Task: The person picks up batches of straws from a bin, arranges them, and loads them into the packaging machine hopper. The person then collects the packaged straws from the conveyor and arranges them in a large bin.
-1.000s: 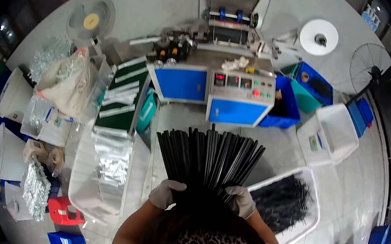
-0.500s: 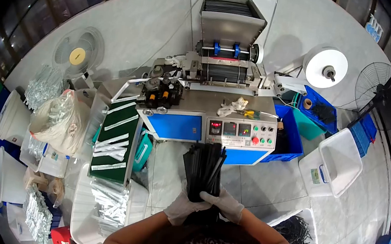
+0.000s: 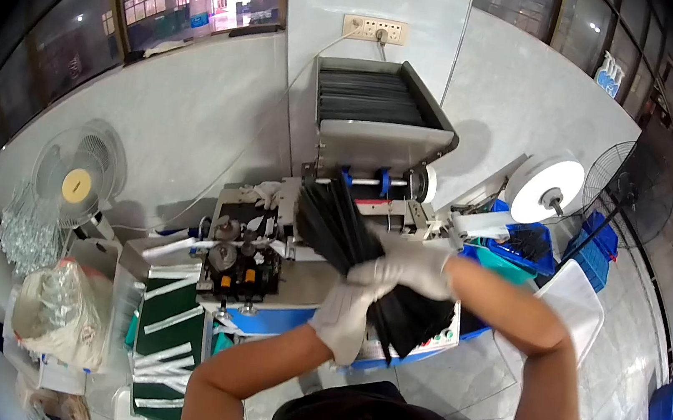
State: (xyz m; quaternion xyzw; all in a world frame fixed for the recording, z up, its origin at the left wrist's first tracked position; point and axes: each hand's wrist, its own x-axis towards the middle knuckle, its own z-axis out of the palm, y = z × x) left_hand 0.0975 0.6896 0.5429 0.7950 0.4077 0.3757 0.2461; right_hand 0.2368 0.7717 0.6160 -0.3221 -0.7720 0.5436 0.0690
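A thick bundle of long, thin black strips (image 3: 334, 227) is gripped by both my gloved hands, tilted and fanning out at its ends. My left hand (image 3: 348, 308) closes round its middle from below and left. Over the top right of the bundle lies my right hand (image 3: 414, 266), a little blurred, also closed on it. Behind the bundle stands a machine whose metal hopper (image 3: 387, 139) holds a stack of similar black strips (image 3: 371, 97). The bundle hides part of the machine's rollers and control panel.
At left, a green conveyor belt (image 3: 158, 327) carries white wrapped strips beside a sack (image 3: 59, 310) of clear packets. A fan (image 3: 78, 182) stands behind. To the right are a white film roll (image 3: 545, 189), blue crates (image 3: 591, 258) and a white bin (image 3: 572, 310).
Both hands have lifted the bundle from near my body up and forward, over the machine's front. It has gone from upright to tilted. The view has shifted upward, showing more hopper and wall.
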